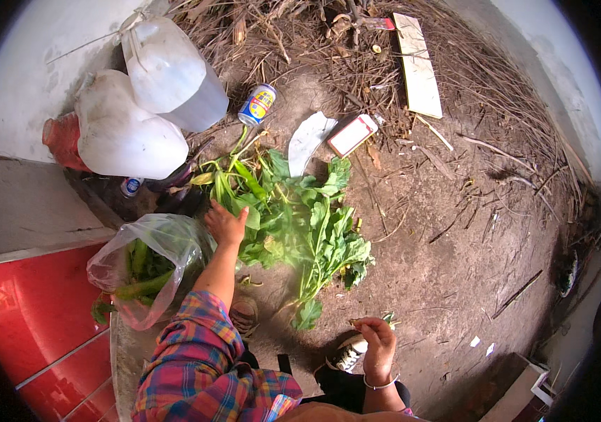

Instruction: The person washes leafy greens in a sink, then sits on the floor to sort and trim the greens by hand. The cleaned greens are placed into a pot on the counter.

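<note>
My left hand (pixel 225 224) reaches to the left edge of a heap of leafy greens (pixel 279 221) on the ground. Its thumb stands apart from the fingers, and the fingertips are at the leaves beside some green pods (pixel 250 179). Over my shoe, my right hand (pixel 378 340) pinches a small plant piece (pixel 353 322) between thumb and fingers. Bits of green leaf (pixel 390 319) show just behind that hand; whether they belong to the pinched piece is unclear. Left of my left forearm stands a clear plastic bag (pixel 158 232) with long green vegetables (pixel 144 287) inside.
Two large white plastic jugs (pixel 131 132) stand against the wall, near dark eggplants (pixel 179 195). A drink can (pixel 257 104), a small carton (pixel 353 136) and a pale board (pixel 419 66) lie ahead. Dry twigs (pixel 300 31) cover the far ground. My shoe (pixel 348 353) is below.
</note>
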{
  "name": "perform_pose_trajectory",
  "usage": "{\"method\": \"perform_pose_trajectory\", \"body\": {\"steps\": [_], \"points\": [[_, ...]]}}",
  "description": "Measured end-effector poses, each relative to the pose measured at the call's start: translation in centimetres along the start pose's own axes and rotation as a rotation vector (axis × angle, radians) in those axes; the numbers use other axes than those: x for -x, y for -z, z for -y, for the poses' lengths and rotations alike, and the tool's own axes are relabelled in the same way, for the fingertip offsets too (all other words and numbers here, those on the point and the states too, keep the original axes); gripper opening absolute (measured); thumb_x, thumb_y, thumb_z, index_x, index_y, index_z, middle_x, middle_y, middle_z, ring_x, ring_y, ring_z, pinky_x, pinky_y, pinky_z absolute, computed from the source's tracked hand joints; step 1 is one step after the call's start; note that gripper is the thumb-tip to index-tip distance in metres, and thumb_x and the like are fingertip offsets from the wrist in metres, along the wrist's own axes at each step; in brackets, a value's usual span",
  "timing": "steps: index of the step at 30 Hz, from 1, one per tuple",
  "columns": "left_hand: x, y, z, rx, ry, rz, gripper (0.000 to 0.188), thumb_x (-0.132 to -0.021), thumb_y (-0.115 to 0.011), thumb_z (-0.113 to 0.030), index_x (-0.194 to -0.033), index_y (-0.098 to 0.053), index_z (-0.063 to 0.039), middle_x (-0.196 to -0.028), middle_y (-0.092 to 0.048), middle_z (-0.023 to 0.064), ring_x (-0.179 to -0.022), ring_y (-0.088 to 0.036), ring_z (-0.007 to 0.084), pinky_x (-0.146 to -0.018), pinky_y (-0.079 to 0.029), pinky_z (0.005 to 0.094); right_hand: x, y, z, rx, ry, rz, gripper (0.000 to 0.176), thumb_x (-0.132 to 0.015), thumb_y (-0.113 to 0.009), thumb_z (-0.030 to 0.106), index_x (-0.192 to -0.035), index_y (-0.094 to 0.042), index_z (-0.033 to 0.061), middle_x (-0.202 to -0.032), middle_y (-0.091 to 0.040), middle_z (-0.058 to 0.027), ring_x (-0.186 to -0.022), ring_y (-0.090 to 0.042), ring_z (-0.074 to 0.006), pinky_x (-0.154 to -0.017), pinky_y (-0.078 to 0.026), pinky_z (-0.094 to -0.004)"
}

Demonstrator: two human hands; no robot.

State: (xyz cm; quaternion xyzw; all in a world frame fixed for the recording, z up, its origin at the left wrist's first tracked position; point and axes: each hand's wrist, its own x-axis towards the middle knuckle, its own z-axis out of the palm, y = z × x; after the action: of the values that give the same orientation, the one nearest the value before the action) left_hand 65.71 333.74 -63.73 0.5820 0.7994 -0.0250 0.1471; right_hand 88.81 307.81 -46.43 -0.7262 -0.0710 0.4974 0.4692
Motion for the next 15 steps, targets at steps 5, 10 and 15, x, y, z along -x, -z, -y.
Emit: {"method": "perform_pose_trajectory", "body": {"steps": [5,10,15], "points": [[1.0,0.8,-0.4,0.382,-0.031,0.045,0.053,-0.071,-0.054,-0.010,-0.118,-0.033,0.000,-0.106,-0.047,0.0220,-0.100,-0.046,0.0330,-0.084,-0.036,0.0391,0.2,-0.4,0.1,-0.078,-0.032,-0.042,0.010,-0.076,-0.051,-0.001,-0.084,-0.057,-0.0029,-0.079,-0.059,-0.0074,-0.072,-0.053,-0.0115,-0.065,-0.040,-0.0212],[7.1,3.8,-1.8,0.524,-0.455,0.019,0.052,-0.071,-0.051,0.001,-0.119,-0.032,-0.001,-0.111,-0.043,0.0189,-0.102,-0.044,0.0314,-0.089,-0.034,0.0381,0.3,-0.7,-0.1,-0.095,-0.057,0.020,0.011,-0.076,-0.050,-0.001,-0.083,-0.057,-0.0025,-0.079,-0.060,-0.0070,-0.073,-0.054,-0.0117,-0.067,-0.040,-0.0214],[10.6,5.3,-3.7,0.422,-0.615,0.429,0.049,-0.079,-0.056,-0.029,-0.114,-0.039,0.000,-0.104,-0.045,0.0184,-0.093,-0.048,0.0287,-0.083,-0.040,0.0371,0.5,-0.9,-0.3,-0.118,-0.096,0.026,0.011,-0.076,-0.049,-0.001,-0.084,-0.057,-0.0025,-0.079,-0.060,-0.0078,-0.073,-0.053,-0.0119,-0.067,-0.040,-0.0216]]}}
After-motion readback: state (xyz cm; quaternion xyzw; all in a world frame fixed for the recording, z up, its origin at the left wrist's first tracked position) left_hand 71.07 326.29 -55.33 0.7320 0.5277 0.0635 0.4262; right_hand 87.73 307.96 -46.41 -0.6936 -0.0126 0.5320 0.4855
